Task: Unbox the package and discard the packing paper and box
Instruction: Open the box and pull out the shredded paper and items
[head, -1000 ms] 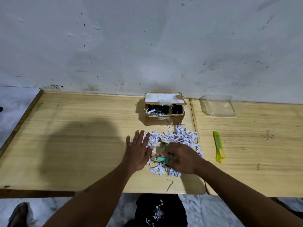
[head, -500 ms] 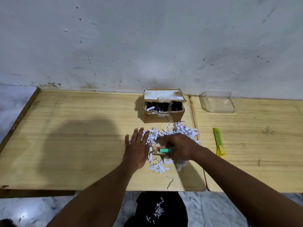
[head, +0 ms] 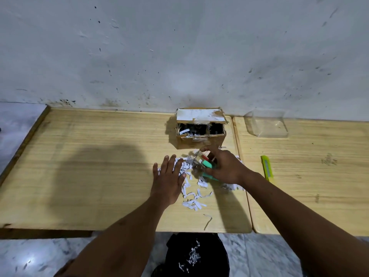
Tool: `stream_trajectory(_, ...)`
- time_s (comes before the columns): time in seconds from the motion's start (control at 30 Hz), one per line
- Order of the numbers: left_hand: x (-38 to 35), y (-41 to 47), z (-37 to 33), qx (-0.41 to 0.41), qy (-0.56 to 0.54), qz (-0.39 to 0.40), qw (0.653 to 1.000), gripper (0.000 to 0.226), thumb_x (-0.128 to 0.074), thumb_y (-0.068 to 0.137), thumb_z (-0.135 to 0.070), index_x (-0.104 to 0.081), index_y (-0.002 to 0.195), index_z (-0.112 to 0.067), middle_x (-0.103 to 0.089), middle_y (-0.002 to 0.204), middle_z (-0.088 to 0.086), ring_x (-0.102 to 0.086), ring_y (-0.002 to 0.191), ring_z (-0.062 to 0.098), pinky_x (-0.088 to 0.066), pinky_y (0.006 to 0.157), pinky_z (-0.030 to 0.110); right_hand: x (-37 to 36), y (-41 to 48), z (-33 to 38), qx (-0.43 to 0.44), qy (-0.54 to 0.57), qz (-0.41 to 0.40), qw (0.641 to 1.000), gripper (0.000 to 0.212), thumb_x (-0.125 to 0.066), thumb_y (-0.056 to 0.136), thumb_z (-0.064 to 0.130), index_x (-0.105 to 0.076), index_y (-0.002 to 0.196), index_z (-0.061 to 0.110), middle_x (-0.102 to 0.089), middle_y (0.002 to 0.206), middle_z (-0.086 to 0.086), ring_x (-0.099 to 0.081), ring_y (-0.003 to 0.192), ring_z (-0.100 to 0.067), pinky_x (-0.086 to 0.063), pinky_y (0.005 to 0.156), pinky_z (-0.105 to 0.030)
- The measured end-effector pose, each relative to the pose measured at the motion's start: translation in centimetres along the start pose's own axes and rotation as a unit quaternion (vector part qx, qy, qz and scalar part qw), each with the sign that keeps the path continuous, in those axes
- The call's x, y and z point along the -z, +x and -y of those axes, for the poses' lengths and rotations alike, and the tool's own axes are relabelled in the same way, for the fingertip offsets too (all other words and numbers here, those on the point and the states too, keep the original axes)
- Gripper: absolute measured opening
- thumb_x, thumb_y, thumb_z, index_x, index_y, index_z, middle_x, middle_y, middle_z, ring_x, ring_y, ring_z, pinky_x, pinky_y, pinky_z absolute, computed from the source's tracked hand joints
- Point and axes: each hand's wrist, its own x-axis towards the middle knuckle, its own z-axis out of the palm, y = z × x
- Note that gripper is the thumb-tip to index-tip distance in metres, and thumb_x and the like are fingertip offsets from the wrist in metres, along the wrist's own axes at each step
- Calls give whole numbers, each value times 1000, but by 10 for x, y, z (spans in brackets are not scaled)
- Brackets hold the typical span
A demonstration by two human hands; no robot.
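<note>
A small open cardboard box (head: 200, 141) stands near the wall on the wooden table (head: 89, 176), with a few paper shreds inside. In front of it lies a loose pile of white shredded packing paper (head: 192, 196). My right hand (head: 226, 168) is closed on a small bundle of items with teal and red parts (head: 204, 163), held just above the shreds. My left hand (head: 168, 179) rests flat on the table, fingers spread, at the left edge of the pile.
A yellow-green utility knife (head: 267, 169) lies on the second table to the right. A clear plastic container (head: 266, 125) sits by the wall. A black bin bag (head: 196, 256) with shreds in it is on the floor below the table's front edge.
My right hand has lifted the teal-and-red items out of the shreds and moved them away from me, toward the box. My left hand stayed flat in place.
</note>
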Motion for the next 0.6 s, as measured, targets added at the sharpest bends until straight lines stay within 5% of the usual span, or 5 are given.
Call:
stream_trajectory(0.1, 0, 1, 0, 1, 4, 3, 1000, 76, 11, 91, -53, -14, 157, -25, -2, 167, 0, 4, 153, 22, -2, 120, 54, -5, 0, 0, 45, 16, -37, 998, 46, -74, 82, 17, -60, 127, 22, -61, 97, 14, -57, 79, -2, -41, 69, -21)
stream_trajectory(0.23, 0, 2, 0, 1, 2, 7, 1000, 77, 11, 90, -53, -13, 157, -25, 0, 167, -1, 5, 153, 21, -1, 120, 54, -2, 0, 7, 49, 3, -87, 995, 47, -62, 88, 27, -47, 132, 29, -59, 105, 7, -58, 87, -16, -42, 69, -29)
stream_trajectory(0.43, -2, 1, 0, -2, 0, -9, 1000, 71, 5, 94, -52, -15, 157, -25, -4, 167, 0, 2, 153, 22, -3, 120, 54, -5, 4, 7, -43, -234, -21, 971, 25, -65, 77, 40, -56, 96, 26, -65, 95, 2, -64, 88, -26, -40, 65, -29)
stream_trajectory(0.6, -5, 0, -1, 13, -19, -31, 999, 67, -5, 98, -53, -14, 158, -25, -7, 167, 0, 2, 153, 22, 2, 119, 50, -22, 4, -6, -49, -312, 3, 949, 42, -62, 75, 48, -57, 108, 22, -61, 105, 1, -65, 94, -26, -46, 71, -33)
